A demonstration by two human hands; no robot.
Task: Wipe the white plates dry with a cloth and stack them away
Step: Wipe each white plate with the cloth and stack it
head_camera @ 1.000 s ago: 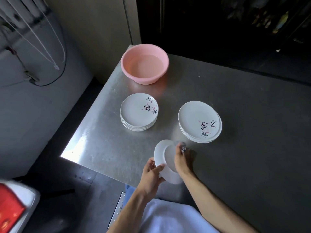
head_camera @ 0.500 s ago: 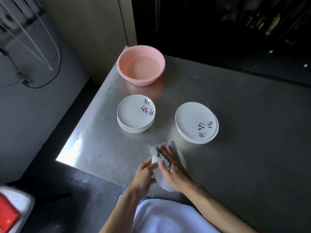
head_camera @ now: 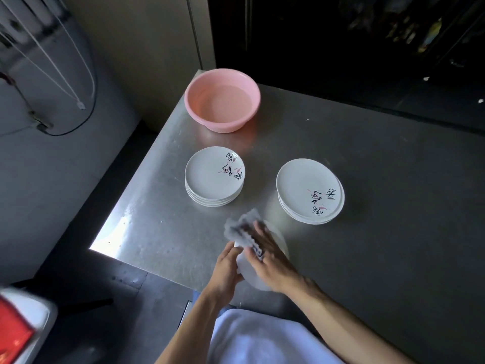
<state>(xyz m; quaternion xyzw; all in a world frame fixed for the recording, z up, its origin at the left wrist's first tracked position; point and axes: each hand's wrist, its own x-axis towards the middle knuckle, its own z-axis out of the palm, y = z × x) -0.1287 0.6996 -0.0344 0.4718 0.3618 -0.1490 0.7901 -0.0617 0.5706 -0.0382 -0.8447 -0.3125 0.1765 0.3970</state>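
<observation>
1. One steel worktop (head_camera: pixel 367 158) is carrying everything.
2. One pink basin (head_camera: pixel 210 124) is sitting at its far left corner.
3. Two piles of white plates, the left stack (head_camera: pixel 214 176) and the right stack (head_camera: pixel 307 189), are resting well apart; I cannot count the plates in each.
4. One single plate (head_camera: pixel 279 241) is tilting above the near edge.
5. One grey cloth (head_camera: pixel 241 228) is bunching on it.
6. Two hands are working: the left hand (head_camera: pixel 227 269) is gripping the plate's rim and the right hand (head_camera: pixel 270 261) is clutching the cloth against it.
</observation>
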